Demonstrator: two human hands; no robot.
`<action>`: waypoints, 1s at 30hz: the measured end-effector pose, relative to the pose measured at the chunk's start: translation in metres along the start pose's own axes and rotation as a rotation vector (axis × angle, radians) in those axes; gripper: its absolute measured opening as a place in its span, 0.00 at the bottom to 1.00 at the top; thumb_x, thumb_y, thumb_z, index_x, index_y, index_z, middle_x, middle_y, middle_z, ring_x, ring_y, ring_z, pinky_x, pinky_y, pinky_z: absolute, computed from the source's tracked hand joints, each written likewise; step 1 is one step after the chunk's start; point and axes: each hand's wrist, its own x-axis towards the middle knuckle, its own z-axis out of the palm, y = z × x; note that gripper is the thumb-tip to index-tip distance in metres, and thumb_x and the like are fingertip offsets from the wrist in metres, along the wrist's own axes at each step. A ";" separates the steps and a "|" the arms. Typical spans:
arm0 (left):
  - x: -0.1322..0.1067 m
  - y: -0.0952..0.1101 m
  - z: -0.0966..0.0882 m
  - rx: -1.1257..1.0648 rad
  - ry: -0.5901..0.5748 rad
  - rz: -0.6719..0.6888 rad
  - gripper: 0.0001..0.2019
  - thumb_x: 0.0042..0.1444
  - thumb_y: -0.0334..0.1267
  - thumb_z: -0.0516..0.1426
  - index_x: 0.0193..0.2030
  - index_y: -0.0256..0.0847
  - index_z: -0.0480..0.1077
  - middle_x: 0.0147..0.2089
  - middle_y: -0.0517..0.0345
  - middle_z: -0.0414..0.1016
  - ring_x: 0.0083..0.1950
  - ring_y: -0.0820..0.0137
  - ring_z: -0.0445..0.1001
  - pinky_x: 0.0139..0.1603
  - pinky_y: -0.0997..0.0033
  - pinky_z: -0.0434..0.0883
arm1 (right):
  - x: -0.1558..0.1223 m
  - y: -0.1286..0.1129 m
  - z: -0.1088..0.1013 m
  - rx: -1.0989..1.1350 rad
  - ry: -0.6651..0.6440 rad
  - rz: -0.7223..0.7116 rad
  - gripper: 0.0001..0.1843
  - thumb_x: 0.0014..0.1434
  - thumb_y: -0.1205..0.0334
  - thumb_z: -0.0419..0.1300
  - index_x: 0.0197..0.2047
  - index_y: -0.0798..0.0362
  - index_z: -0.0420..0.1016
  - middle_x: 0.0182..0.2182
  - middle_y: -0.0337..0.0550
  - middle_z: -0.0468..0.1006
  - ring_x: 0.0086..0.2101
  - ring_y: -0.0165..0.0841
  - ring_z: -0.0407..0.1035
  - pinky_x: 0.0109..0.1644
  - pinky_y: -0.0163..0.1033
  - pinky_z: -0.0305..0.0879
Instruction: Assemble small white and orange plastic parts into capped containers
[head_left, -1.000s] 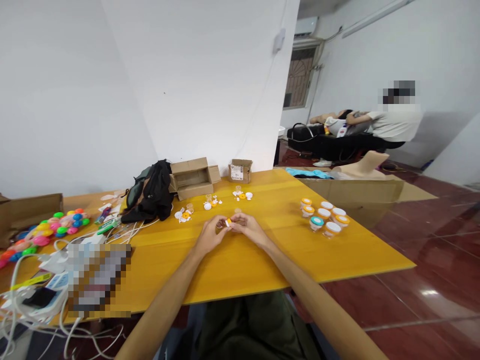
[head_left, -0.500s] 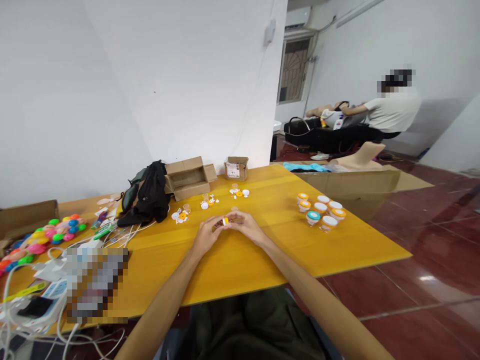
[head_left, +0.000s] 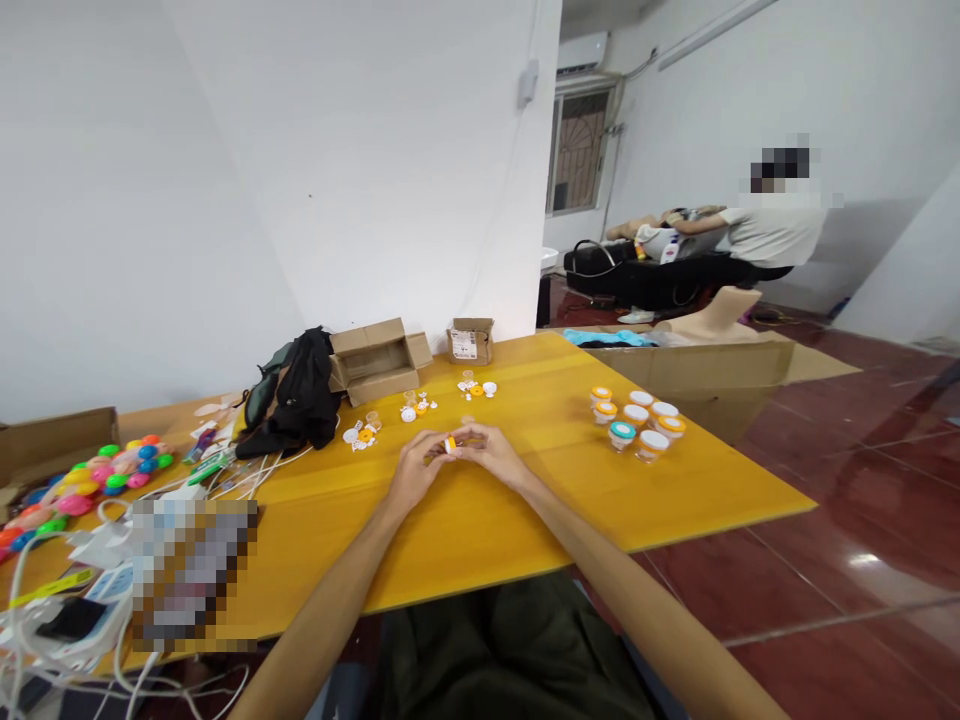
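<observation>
Above the middle of the table, a small orange-and-white lid-like piece (head_left: pixel 450 445) is pinched between the fingertips of both hands. My left hand (head_left: pixel 415 468) grips it from the left, and my right hand (head_left: pixel 489 455) from the right. Fingers cover much of the piece, so its lower part is hidden. Just beyond the hands lie three small groups of white and orange parts (head_left: pixel 364 436), each with a clear plastic cup (head_left: pixel 409 398). To the right stand several clear jars with orange, white and one teal lid (head_left: pixel 622 430).
An opened cardboard box (head_left: pixel 379 370) and a smaller box (head_left: pixel 471 343) stand at the back. A black bag (head_left: pixel 296 395), colourful balls (head_left: pixel 112 470) and tangled white cables (head_left: pixel 124 600) occupy the left. Beyond the table (head_left: pixel 517 540), a large carton (head_left: pixel 697 375) rests near a seated person (head_left: pixel 776 230).
The view has shifted slightly, moving the jars and far background a little left in the picture. Both hands keep nearly the same hold on the orange-and-white piece.
</observation>
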 end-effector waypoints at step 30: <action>0.000 0.016 0.003 0.172 -0.113 -0.012 0.14 0.52 0.29 0.61 0.46 0.44 0.71 0.42 0.56 0.74 0.45 0.65 0.74 0.49 0.65 0.73 | -0.010 -0.014 0.013 -0.977 0.063 -0.046 0.13 0.60 0.52 0.58 0.31 0.50 0.78 0.30 0.45 0.82 0.32 0.37 0.75 0.32 0.35 0.59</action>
